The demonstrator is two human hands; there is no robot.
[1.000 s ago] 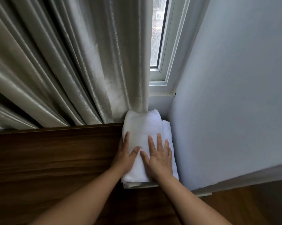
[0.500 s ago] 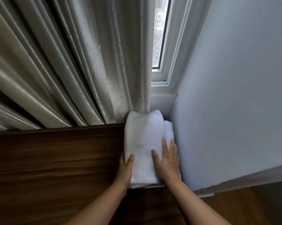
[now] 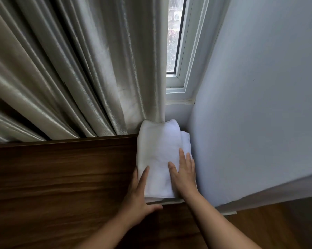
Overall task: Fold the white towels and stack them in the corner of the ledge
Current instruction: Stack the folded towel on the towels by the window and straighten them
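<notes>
A stack of folded white towels (image 3: 158, 151) lies in the right corner of the dark wooden ledge (image 3: 62, 177), pushed against the wall and under the curtain's edge. A lower towel (image 3: 186, 141) sticks out on the right side of the stack. My right hand (image 3: 184, 175) rests flat on the top towel's near right part, fingers spread. My left hand (image 3: 140, 198) lies along the stack's near left corner, with one finger up the left side and the thumb along the front edge.
A grey pleated curtain (image 3: 79, 69) hangs behind the ledge on the left. A narrow window (image 3: 175, 42) stands above the corner. A pale wall (image 3: 259, 105) closes the right side, with wooden floor (image 3: 277, 227) below it.
Both hands slid back toward me from the top middle of the stack. The left hand came off the top and moved to the stack's near left corner.
</notes>
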